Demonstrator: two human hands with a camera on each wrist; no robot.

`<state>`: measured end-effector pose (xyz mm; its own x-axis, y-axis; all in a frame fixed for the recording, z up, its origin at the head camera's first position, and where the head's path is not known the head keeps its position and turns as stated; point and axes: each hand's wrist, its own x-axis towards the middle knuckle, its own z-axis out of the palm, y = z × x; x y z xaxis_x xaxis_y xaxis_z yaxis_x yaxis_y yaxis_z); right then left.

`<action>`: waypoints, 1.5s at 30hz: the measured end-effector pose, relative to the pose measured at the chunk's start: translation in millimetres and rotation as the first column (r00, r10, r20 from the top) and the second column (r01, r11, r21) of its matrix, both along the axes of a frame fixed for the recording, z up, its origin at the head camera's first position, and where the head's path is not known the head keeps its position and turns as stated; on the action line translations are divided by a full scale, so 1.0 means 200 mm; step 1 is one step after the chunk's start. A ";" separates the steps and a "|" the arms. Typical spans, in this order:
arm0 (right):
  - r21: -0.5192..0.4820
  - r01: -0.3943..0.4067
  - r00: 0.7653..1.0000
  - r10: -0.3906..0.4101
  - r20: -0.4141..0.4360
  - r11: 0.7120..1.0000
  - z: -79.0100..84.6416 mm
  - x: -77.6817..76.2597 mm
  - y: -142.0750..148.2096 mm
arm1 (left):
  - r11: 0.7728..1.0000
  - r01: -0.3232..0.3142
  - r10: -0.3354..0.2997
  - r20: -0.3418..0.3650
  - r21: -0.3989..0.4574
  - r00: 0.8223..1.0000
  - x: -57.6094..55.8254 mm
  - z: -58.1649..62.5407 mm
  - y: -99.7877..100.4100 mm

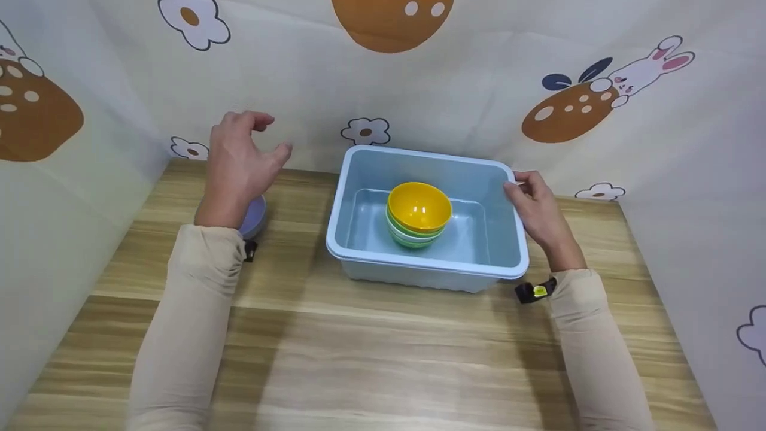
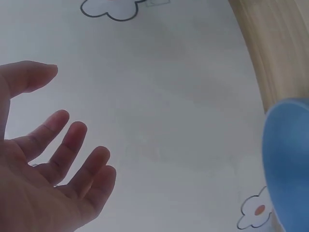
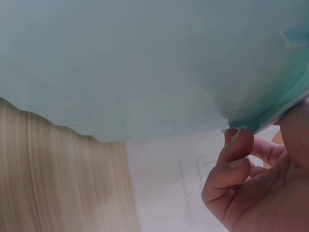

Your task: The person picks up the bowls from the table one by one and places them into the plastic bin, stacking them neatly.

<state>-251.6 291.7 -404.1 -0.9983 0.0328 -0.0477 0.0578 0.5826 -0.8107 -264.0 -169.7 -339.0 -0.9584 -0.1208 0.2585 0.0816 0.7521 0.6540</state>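
Observation:
A light blue plastic bin [image 1: 419, 263] stands on the table. Inside it is a stack of bowls, with a yellow bowl [image 1: 419, 206] on top and green and white ones beneath. My right hand [image 1: 538, 209] pinches the bin's right rim between thumb and fingers; the right wrist view has these curled fingers [image 3: 227, 179] at the rim. My left hand [image 1: 236, 164] is raised left of the bin, thumb and fingers spread apart with nothing between them. Partly hidden behind the left wrist, a bluish bowl [image 1: 256, 216] sits on the table; it appears as a blue bowl [image 2: 289, 159] in the left wrist view.
Pale cloth walls [image 1: 455, 96] printed with flowers and rabbits enclose the back and sides. The wood-grain table [image 1: 383, 359] extends in front of the bin. Black wrist cameras show on both wrists, the right one [image 1: 534, 291] most plainly.

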 end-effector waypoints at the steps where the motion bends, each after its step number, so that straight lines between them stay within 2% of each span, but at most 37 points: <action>1: 0.002 0.001 1.000 -0.001 -0.001 1.000 0.00 0.00 0.00 | 1.000 -0.004 0.004 0.011 0.002 1.000 0.00 -0.01 -0.01; 7: 0.007 -0.006 1.000 0.006 -0.006 1.000 0.00 0.00 0.01 | 0.999 -0.039 0.037 0.051 0.028 0.998 0.01 -0.08 -0.09; 13: -0.004 -0.006 1.000 0.006 0.012 1.000 0.00 0.00 0.01 | 0.996 -0.074 0.068 0.095 0.053 0.993 0.01 -0.12 -0.15; 22: 0.002 -0.004 1.000 0.004 -0.026 1.000 0.00 0.00 0.01 | 0.992 -0.105 0.093 0.163 0.065 0.982 0.04 -0.21 -0.22; 27: -0.008 0.002 1.000 -0.002 -0.022 1.000 0.00 0.00 0.00 | 0.992 -0.122 0.110 0.210 0.043 0.972 0.06 -0.28 -0.25; 34: -0.011 0.009 1.000 -0.009 -0.013 1.000 0.00 0.00 0.00 | 0.992 -0.129 0.124 0.307 -0.004 0.944 0.07 -0.36 -0.29; 45: -0.004 0.017 1.000 -0.017 -0.024 1.000 -0.01 0.00 0.00 | 0.992 -0.128 0.124 0.372 -0.014 0.920 0.09 -0.44 -0.32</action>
<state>-252.3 292.0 -406.7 -0.9985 0.0498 -0.0240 0.0484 0.5782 -0.8144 -246.0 -233.2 -427.4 -0.9620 -0.2477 -0.1149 -0.2636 0.7330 0.6270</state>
